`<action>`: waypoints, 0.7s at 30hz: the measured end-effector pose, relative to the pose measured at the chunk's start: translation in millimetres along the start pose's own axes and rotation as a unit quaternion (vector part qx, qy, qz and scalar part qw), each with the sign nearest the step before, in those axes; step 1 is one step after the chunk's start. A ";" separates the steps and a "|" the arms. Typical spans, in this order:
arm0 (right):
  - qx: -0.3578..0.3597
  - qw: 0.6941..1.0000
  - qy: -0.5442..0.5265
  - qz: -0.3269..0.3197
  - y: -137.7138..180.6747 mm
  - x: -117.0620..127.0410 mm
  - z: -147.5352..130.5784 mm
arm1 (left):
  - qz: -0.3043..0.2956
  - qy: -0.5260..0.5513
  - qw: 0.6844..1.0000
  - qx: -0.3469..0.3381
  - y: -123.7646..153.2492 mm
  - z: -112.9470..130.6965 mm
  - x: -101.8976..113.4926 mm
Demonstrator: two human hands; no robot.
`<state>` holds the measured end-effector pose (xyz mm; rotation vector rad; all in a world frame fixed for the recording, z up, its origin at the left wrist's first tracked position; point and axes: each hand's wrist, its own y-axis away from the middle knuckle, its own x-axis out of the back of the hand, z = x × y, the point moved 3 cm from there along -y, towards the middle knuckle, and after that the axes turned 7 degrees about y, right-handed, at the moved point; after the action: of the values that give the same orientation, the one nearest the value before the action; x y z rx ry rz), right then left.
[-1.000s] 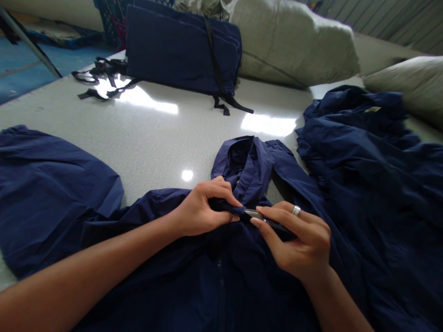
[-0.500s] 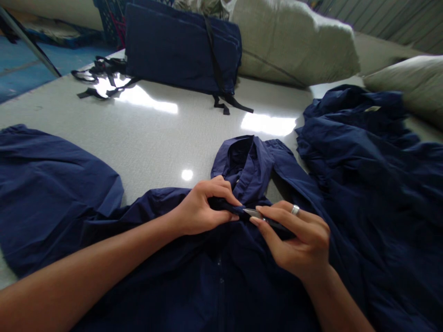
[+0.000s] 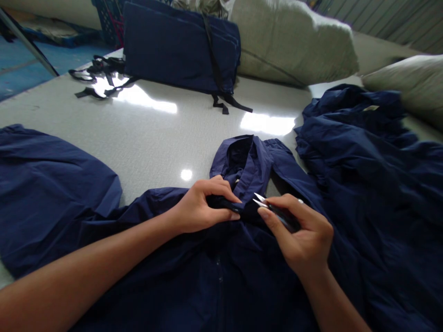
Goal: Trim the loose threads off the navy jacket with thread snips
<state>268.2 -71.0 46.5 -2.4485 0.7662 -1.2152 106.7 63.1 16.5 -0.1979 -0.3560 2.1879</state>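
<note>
Left hand [image 3: 199, 207] pinches its fingers narrow on a dark fold [image 3: 224, 203] of the hooded navy jacket [image 3: 221, 272] lying on the counter [image 3: 155, 143]; right hand [image 3: 297, 235] grips thread snips [image 3: 277, 212], blades parted, tips just beside the fold.

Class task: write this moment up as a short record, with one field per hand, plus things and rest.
left hand: pinches a dark fold of the navy hooded jacket
right hand: holds thread snips, blades open, beside that fold
things: jacket's hood stands up behind the fold
rest: strapped navy bundle; second navy garment; beige sacks; pale grey table
</note>
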 end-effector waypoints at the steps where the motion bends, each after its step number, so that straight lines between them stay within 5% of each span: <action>1: -0.022 1.000 -0.008 -0.010 0.5 -1.3 0.6 | -0.001 0.003 1.000 0.002 -0.1 -0.2 0.5; 12: -0.158 0.978 -0.127 -0.056 1.9 -11.3 -3.1 | -0.008 -0.017 1.000 -0.010 3.9 -0.7 -2.5; 21: -0.065 0.986 -0.139 -0.060 2.2 -15.8 3.4 | -0.051 -0.044 0.993 -0.094 2.2 2.7 -5.6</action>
<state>262.4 -63.5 33.3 -2.7286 0.6425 -0.8555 107.6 56.9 18.5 -0.1834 -0.6093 2.0672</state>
